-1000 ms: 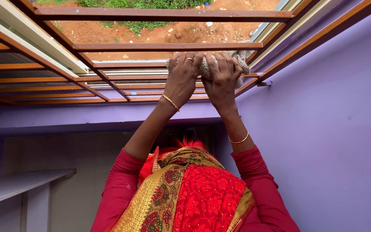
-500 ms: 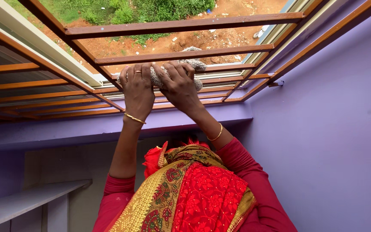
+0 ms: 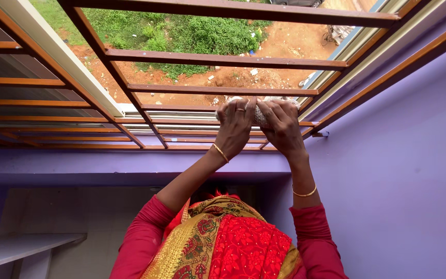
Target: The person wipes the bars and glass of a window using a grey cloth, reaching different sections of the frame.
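Observation:
Both my hands are raised against the brown window grille (image 3: pixel 223 60). My left hand (image 3: pixel 235 125), with a ring and a gold bangle, and my right hand (image 3: pixel 281 125) together grip a grey knitted cloth (image 3: pixel 260 117). The cloth is pressed on a horizontal bar near the right end of the grille, mostly hidden behind my fingers. My red sleeves and a red and gold patterned garment (image 3: pixel 223 240) fill the bottom middle.
A purple wall (image 3: pixel 398 170) stands close on the right, with a purple ledge (image 3: pixel 104 163) under the window. A pale shelf (image 3: pixel 21 248) sits at bottom left. Outside lie red soil and green bushes (image 3: pixel 192 36). A sliding window frame (image 3: pixel 58 57) runs at the left.
My hands and the cloth slid from the middle of the bar back to its right end. The view tilted, showing more of the greenery outside.

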